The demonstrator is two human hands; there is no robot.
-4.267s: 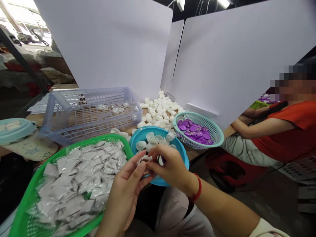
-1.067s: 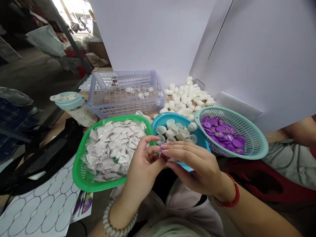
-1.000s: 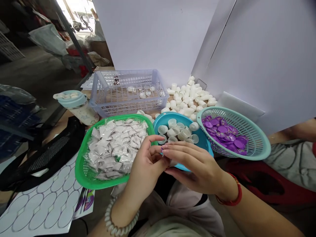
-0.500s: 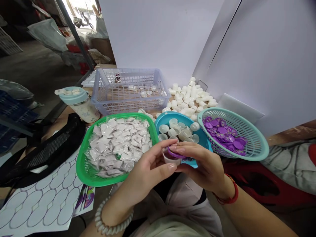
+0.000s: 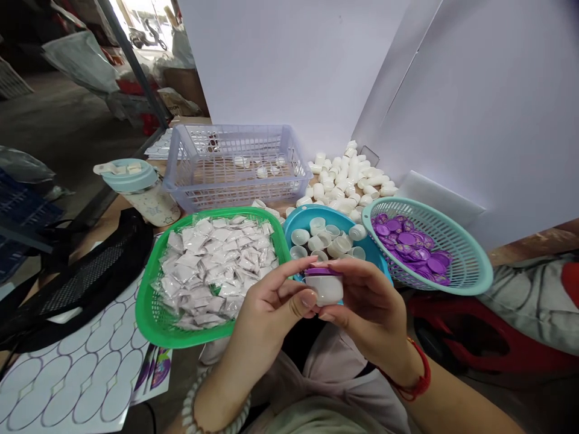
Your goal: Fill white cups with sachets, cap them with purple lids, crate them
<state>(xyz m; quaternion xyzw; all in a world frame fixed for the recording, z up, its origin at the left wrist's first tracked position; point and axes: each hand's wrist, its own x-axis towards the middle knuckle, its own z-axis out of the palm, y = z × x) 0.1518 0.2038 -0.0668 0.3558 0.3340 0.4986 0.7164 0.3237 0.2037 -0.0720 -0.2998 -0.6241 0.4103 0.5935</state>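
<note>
White, smooth-walled plastic cup [image 5: 329,292] with a round purple plastic lid [image 5: 323,272] on its mouth is held up in front of the near rim of the round bright-blue plastic basin [image 5: 310,212], hiding part of it. The left hand [image 5: 274,307] pinches the cup, its thumb against the front wall and its index finger reaching toward the lid. The right hand [image 5: 373,304] closes on the cup's other side, thumb low by the base, fingers along the lid's edge; whether the lid is fully seated, I cannot tell. Inside the basin lie translucent white plastic cups [image 5: 317,242], tipped various ways. To the basin's left is a bright-green plastic basket [image 5: 147,295] heaped with pale, clear-wrapped sachets [image 5: 217,259]. To its right, a pale-turquoise oval slotted basket [image 5: 474,265] holds flat round purple plastic discs [image 5: 409,247]. Behind the basin spreads a pile of glossy white plastic pieces [image 5: 339,181]; behind it and leftward stands a translucent lilac rectangular plastic crate [image 5: 239,196]. Farther left of the basin is a cream tumbler with a light-blue lid [image 5: 151,196].
</note>
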